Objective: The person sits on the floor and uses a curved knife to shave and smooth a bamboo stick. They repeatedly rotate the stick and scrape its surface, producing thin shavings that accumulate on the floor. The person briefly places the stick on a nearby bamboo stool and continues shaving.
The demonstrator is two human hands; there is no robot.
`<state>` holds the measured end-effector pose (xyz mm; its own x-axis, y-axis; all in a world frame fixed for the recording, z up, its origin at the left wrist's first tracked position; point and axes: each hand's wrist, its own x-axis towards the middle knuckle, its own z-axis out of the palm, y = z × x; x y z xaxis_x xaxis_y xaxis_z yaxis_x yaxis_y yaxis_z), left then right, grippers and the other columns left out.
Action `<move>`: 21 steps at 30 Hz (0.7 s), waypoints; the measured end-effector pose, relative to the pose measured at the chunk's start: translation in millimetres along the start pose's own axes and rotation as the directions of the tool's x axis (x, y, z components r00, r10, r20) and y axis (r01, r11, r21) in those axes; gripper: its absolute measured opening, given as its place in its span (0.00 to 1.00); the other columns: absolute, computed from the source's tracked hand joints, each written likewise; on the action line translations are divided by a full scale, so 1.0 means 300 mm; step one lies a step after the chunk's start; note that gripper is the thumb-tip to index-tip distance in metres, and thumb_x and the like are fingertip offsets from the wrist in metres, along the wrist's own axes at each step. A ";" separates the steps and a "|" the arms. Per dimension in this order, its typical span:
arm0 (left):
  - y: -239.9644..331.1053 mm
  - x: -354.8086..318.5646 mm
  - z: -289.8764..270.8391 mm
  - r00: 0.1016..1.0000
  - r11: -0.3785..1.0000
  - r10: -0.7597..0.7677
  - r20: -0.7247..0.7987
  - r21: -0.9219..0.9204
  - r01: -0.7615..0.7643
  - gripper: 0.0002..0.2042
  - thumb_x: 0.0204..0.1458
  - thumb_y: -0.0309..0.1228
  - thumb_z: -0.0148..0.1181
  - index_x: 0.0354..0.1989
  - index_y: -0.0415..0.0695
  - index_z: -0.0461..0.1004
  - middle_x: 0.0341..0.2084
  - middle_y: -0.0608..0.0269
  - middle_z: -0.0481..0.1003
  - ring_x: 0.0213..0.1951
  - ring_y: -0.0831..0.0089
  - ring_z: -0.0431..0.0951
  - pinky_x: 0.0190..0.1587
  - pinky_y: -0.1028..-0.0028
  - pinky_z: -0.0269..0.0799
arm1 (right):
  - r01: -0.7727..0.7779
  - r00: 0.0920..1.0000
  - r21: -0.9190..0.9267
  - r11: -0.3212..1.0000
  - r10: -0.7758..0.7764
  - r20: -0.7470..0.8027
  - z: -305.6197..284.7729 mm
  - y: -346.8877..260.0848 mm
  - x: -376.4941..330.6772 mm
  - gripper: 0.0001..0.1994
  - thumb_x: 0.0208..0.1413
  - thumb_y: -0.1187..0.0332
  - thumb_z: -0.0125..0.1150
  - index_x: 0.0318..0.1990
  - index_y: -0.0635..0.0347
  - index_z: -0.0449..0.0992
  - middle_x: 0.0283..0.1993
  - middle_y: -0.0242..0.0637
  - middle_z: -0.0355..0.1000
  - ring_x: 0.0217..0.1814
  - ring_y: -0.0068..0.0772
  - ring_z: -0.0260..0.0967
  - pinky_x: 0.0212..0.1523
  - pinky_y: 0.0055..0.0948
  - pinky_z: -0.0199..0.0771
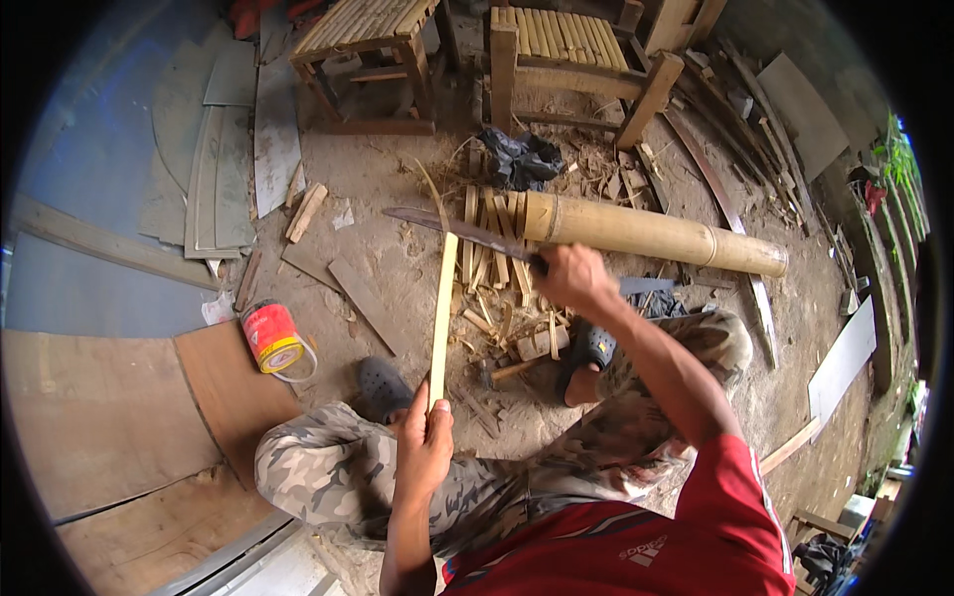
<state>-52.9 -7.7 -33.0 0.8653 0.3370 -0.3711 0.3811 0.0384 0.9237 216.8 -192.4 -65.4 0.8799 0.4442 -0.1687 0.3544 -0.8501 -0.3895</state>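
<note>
My left hand (424,445) grips the lower end of a pale bamboo strip (443,318), which points up and away from me. In my right hand (576,278) is the dark handle of a machete (477,234). Its long blade reaches left across the strip's far end. A thin curled sliver (433,191) rises from where blade and strip meet; whether it is still attached I cannot tell. Just beyond my right hand lies a thick bamboo pole (646,230). Split bamboo pieces (512,268) are heaped under and beside the blade.
A hammer (512,370) and a wooden mallet head (540,344) lie between my feet. On the left stands a red and yellow paint can (273,338). Two bamboo-topped wooden seats (566,40) are at the back, with a black plastic bag (519,159) before them.
</note>
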 end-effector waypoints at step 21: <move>0.012 -0.016 0.040 0.990 0.924 0.133 -0.037 0.367 -0.110 0.22 0.65 0.29 0.48 0.68 0.44 0.62 0.22 0.77 0.61 0.23 0.86 0.59 0.24 0.82 0.57 | 0.295 0.952 -0.189 0.937 -0.271 0.143 0.078 -0.056 -0.103 0.14 0.65 0.56 0.50 0.31 0.50 0.77 0.15 0.25 0.64 0.09 0.14 0.50 0.05 0.24 0.54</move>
<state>-51.7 -20.6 -29.1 0.8957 0.3734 -0.2416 0.3762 -0.3465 0.8593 176.1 -185.1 -75.0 0.6964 0.6937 -0.1840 0.6515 -0.7186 -0.2433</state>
